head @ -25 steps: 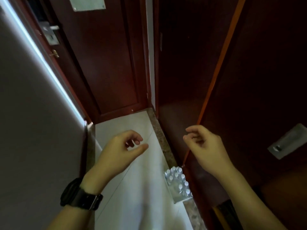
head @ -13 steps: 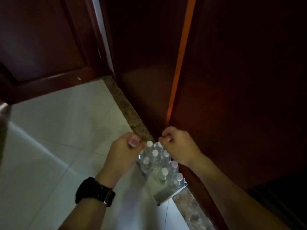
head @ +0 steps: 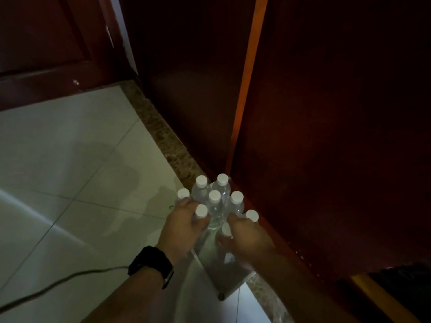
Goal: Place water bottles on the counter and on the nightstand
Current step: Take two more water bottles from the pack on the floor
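**On the floor by the wardrobe: two hands at a pack of water bottles**

Low against the dark wooden wardrobe (head: 326, 136), on pale floor tiles (head: 70, 148), entries run left to right.

1. Cable (head: 46, 287): grey, trailing over the tiles from the lower left edge toward the left wrist.
2. Wristwatch (head: 150, 264): black, strapped on the left wrist.
3. Left hand (head: 184, 226): forearm reaching up from the lower edge, palm down, fingers curled around one white-capped bottle (head: 201, 212) at the near left of the pack; the cap stands up between the fingers.
4. Pack of water bottles (head: 215, 206): clear bottles with white caps, upright, bunched close together; about eight caps visible. Clear wrapping extends toward the viewer, its near end (head: 231, 283) holding no bottles that can be made out. The pack sits on the tiles, just beside the speckled stone border (head: 163, 136) and the wardrobe's base.
5. Right hand (head: 247, 238): palm down, fingers closed around another bottle (head: 225, 229) at the near right, only its cap showing.
6. Orange edge strip (head: 245, 89): running up the wardrobe above the pack.
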A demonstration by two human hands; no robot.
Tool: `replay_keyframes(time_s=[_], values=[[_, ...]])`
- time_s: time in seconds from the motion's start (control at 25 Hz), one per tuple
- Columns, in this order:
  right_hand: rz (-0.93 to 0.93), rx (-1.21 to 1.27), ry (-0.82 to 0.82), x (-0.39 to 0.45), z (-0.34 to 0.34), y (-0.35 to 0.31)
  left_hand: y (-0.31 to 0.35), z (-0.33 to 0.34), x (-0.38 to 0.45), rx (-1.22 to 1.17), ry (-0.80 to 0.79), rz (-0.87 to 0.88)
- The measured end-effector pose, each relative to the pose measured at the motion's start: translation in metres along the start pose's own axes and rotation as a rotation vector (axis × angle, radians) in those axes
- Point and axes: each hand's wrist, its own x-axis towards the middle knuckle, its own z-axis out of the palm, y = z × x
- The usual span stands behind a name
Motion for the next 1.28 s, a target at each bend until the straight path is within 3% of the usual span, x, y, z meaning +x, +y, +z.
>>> replay_keyframes(time_s=[0.16, 0.28, 0.4, 0.52, 0.6, 0.72, 0.92, 1.12, 1.28], values=[[-0.076, 0.334, 0.245, -0.027, -0.097, -0.032, 0.072, -0.063, 0.006, -0.024, 0.150, 0.086], [-0.099, 0.428, 0.431, -0.072, -0.242, -0.100, 0.204, -0.171, 0.005, -0.190, 0.310, 0.097], [-0.168, 0.474, 0.574, -0.121, -0.428, -0.185, 0.366, -0.308, 0.012, -0.312, 0.427, 0.105], [-0.251, 0.549, 0.652, -0.185, -0.621, -0.273, 0.542, -0.448, 0.013, -0.420, 0.360, 0.164], [-0.276, 0.638, 0.672, -0.227, -0.741, -0.325, 0.656, -0.532, 0.005, -0.498, 0.225, 0.137], [-0.334, 0.866, 0.666, -0.277, -0.860, -0.379, 0.775, -0.611, -0.016, -0.581, 0.013, 0.148], [-0.343, 1.100, 0.716, -0.359, -0.962, -0.430, 0.887, -0.678, -0.048, -0.850, -0.289, 0.089], [-0.213, 1.207, 0.863, -0.422, -0.976, -0.431, 0.939, -0.678, -0.073, -0.857, -0.348, 0.061], [-0.126, 1.232, 1.038, -0.483, -0.988, -0.418, 0.989, -0.664, -0.101, -0.836, -0.455, 0.159]])
